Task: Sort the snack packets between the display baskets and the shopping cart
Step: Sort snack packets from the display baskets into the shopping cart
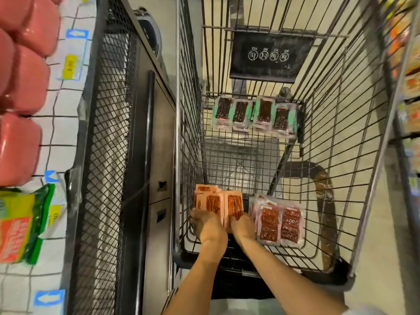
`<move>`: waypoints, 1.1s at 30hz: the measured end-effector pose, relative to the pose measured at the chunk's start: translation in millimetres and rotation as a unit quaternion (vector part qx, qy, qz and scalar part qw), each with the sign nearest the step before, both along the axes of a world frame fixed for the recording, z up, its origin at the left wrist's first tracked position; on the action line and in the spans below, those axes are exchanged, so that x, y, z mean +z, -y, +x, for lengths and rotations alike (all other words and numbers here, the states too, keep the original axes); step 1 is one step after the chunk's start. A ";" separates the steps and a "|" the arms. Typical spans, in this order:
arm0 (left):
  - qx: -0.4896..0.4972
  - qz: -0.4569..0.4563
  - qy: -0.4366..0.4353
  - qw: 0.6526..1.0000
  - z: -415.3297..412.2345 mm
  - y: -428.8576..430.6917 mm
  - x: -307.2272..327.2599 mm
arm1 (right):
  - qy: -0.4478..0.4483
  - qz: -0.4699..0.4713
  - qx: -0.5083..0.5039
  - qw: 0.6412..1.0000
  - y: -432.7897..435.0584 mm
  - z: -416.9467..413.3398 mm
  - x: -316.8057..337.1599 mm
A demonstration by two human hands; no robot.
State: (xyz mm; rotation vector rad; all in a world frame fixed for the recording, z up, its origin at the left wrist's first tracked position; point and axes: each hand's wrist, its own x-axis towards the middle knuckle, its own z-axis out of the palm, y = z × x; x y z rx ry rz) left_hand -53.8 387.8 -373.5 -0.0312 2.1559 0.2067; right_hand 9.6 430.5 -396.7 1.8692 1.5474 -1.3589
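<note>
Orange-pink plastic, glossy and flat: the snack packets (pixel 218 204) I am watching stand on edge in a tight bunch in the near left corner of the shopping cart (pixel 177 133), each with a clear window showing thin reddish sticks. I count three faces from here, and there may be more behind them that I cannot separate. My left hand (pixel 208 226) curls round the left side of the bunch, against the cart's wire wall, while my right hand (pixel 242 226) closes on the near edge of the rightmost packet, so both hands hold the same bunch between them. Just beside it, to the right on the cart floor, lies a stack of pale pink packets (pixel 279 221) with dark red ridged slabs inside, two side by side on top. At the far end, four green-edged packets (pixel 254 114) with dark brown contents stand in a row across the cart. Above them hangs a black flap (pixel 270 55) printed with four round white symbols. Left of the cart is a black mesh basket (pixel 102 155), and beyond it a white wire shelf with smooth rounded pink packs (pixel 20 87) and a green-and-yellow bag (pixel 22 226).
</note>
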 end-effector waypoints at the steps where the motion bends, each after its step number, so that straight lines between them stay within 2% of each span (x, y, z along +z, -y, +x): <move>1: -0.024 -0.015 -0.029 0.999 0.2 -1.3 3.3 | -0.003 -0.003 0.010 1.000 0.7 1.9 0.7; 3: -0.117 -0.025 -0.050 0.992 1.4 6.0 -2.4 | -0.003 -0.004 0.028 1.000 2.7 4.1 1.2; 5: -0.175 -0.021 0.005 0.984 -0.4 8.5 4.3 | 0.000 0.003 0.019 1.000 4.2 4.1 0.0; 10: -0.216 -0.099 -0.069 0.969 -11.2 1.9 -6.1 | 0.041 -0.030 0.006 0.999 3.3 4.3 -1.1; 18: -0.275 -0.133 -0.061 0.950 -6.7 2.1 -6.5 | 0.037 0.050 -0.049 0.997 17.4 10.3 -3.5; 24: -0.308 -0.138 -0.065 0.939 -7.0 5.0 0.3 | 0.029 0.024 0.106 0.994 4.4 11.6 16.7; 26: -0.324 -0.114 -0.101 0.934 -4.0 8.0 13.2 | 0.004 0.014 0.136 0.991 0.7 14.5 30.2; 28: -0.311 -0.053 -0.137 0.939 -2.4 13.6 32.3 | -0.037 0.022 0.173 0.984 -2.8 22.1 49.0; 30: -0.263 0.056 -0.165 0.949 -1.0 25.4 58.6 | -0.097 0.036 0.199 0.974 -6.0 37.5 72.4; 33: -0.134 0.225 -0.181 0.948 6.9 62.2 111.3 | -0.201 0.060 0.246 0.946 -10.9 71.2 117.6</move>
